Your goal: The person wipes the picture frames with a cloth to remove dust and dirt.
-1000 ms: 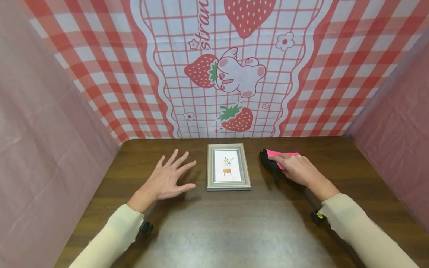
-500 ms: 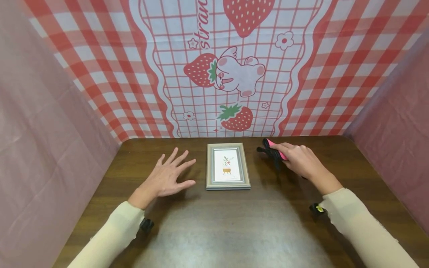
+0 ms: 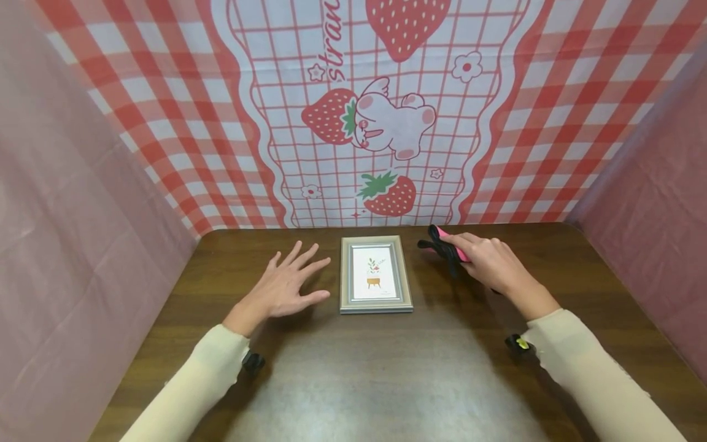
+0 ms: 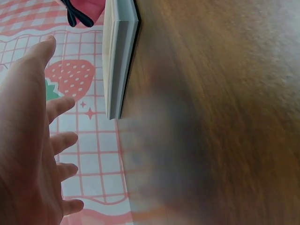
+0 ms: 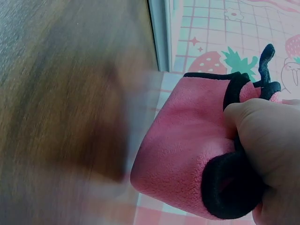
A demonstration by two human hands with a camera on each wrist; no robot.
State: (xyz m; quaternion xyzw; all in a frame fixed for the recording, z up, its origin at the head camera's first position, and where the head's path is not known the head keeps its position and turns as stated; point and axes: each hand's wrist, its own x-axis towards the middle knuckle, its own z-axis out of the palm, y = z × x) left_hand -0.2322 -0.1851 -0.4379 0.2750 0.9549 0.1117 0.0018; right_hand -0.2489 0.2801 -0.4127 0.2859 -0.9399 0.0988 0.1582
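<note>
A picture frame [image 3: 376,275] with a silver-beige border and a potted-plant print lies flat on the wooden table, face up. To its right, my right hand [image 3: 494,264] grips a folded pink cloth [image 5: 183,140] with black edging. The cloth is held above the tabletop, and part of it hides in the hand. On the frame's other side hovers my left hand [image 3: 289,282], fingers spread and holding nothing. In the left wrist view its thumb [image 4: 43,49] points toward the side of the frame, with a gap between them.
The brown table [image 3: 353,374] ends at the back against a red-and-white strawberry curtain [image 3: 386,110]. Pink curtains [image 3: 94,202] hang along both sides. Each wrist carries a small black camera [image 3: 253,362] under the sleeve.
My left hand has shifted slightly right, nearer the picture frame. My right hand has lifted and tilted the cloth, moving it a little left and back. The picture frame has stayed in place.
</note>
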